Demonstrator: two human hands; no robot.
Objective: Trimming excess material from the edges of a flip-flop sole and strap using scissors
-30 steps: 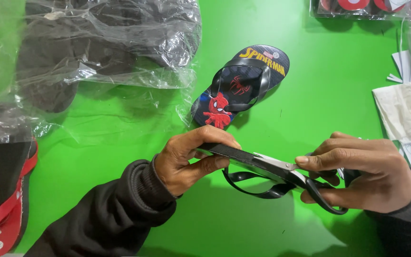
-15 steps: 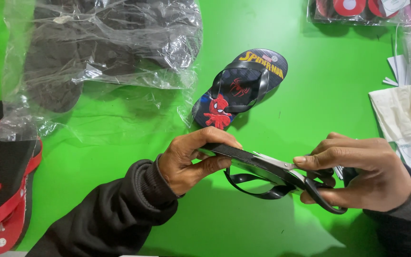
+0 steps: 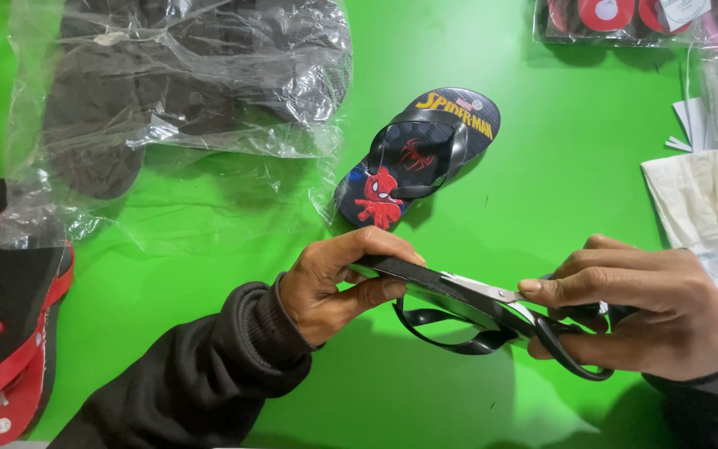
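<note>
My left hand [image 3: 334, 283] grips one end of a black flip-flop [image 3: 396, 273] held edge-on above the green table, its strap [image 3: 446, 337] hanging in a loop below. My right hand [image 3: 641, 308] holds scissors [image 3: 479, 293] with black handles. The metal blades lie along the sandal's sole, with my index finger stretched over them. I cannot tell whether the blades are cutting into the sole.
A small blue flip-flop [image 3: 417, 158] with a red cartoon figure lies just beyond my hands. A clear plastic bag of dark sandals [image 3: 176, 83] fills the upper left. A red and black flip-flop [image 3: 2, 333] lies at the left edge. White cloth [image 3: 700, 199] and packaged items [image 3: 625, 17] sit at the right.
Both hands keep their hold on the sandal and scissors with almost no movement. The view has shifted slightly.
</note>
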